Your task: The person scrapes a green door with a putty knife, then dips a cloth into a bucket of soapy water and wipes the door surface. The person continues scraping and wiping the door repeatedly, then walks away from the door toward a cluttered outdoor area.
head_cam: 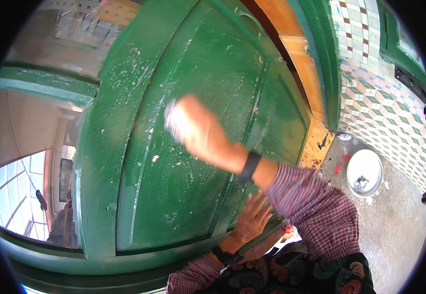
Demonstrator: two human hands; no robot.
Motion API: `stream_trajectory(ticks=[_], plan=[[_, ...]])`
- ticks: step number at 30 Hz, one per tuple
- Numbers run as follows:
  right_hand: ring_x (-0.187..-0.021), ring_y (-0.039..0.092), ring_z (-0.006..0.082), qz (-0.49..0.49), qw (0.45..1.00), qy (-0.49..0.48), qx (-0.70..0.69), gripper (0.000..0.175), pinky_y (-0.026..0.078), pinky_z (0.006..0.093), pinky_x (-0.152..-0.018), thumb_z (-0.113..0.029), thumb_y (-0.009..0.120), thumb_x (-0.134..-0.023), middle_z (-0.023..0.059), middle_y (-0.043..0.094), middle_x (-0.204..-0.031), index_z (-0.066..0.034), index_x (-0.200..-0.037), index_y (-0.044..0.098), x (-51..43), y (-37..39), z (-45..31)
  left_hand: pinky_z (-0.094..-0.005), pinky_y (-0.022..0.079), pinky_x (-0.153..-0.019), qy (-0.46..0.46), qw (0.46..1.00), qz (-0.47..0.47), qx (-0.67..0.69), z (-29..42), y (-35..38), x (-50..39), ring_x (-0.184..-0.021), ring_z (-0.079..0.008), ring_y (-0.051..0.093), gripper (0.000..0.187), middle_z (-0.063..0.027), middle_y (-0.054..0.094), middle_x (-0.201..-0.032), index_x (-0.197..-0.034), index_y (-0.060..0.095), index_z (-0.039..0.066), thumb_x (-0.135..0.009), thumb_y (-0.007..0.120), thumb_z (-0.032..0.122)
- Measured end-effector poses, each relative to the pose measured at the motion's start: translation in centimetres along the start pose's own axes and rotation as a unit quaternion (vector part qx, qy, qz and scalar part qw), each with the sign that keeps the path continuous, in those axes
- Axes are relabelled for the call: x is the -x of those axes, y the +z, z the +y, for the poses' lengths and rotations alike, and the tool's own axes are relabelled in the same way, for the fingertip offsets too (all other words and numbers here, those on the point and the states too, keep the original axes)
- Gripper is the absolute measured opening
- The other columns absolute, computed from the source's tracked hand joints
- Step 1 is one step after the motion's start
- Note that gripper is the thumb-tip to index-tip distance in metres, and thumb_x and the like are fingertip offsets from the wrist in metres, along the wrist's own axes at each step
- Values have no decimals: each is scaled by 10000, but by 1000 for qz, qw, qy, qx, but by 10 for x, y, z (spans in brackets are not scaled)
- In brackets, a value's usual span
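Observation:
A green painted wooden door [205, 183] with a recessed panel fills the middle of the view. White streaks, whitish specks and stuck scraps mark its paint. My right hand [202, 128] is blurred against the panel and grips a white wad [172, 119], whose material I cannot make out. Lower down, my left hand [249, 220] lies flat against the door's lower part, fingers apart, holding nothing. Both wrists wear dark bands below checked sleeves.
Glass panes [25, 121] at the left reflect a person and windows. A curved handle [249, 20] is at the door's upper right. On the concrete floor stands a white basin [367, 160] with a crumpled wad inside, near red scraps [337, 169] and a tiled wall [385, 121].

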State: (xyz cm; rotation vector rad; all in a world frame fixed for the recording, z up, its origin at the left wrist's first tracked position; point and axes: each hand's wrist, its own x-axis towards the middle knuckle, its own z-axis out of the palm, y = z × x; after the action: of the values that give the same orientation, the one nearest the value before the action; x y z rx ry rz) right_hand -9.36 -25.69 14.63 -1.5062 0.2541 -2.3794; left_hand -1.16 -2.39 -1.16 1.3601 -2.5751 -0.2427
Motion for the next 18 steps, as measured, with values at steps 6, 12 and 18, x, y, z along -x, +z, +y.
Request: stream_trajectory(ticks=[6, 12, 18], plan=[[-884, 596, 419, 22, 990, 75, 122, 269, 512, 506, -740, 92, 621, -799, 209, 540, -997, -13, -1025, 520, -39, 7, 23, -598, 379, -1182, -20, 1000, -9, 15, 9, 0, 25, -1407, -416, 475, 270, -188, 568, -1386, -1174, 704, 23, -950, 727, 172], [-855, 570, 333, -114, 992, -24, -47, 323, 489, 473, -689, 64, 622, -782, 140, 491, -964, -40, -1078, 544, 22, 23, -38, -595, 351, -1199, -47, 996, -70, 34, 11, 2, 32, -1464, -422, 405, 304, -202, 518, -1478, -1246, 677, 10, -963, 683, 122], [-875, 564, 393, -16, 994, 46, 102, 347, 491, 505, -734, 103, 570, -733, 204, 504, -990, -10, -1059, 533, 1, 32, -2, -573, 385, -1177, -25, 999, 2, 23, 18, -9, 40, -1373, -428, 498, 262, -198, 571, -1388, -1189, 689, 32, -945, 695, 125]])
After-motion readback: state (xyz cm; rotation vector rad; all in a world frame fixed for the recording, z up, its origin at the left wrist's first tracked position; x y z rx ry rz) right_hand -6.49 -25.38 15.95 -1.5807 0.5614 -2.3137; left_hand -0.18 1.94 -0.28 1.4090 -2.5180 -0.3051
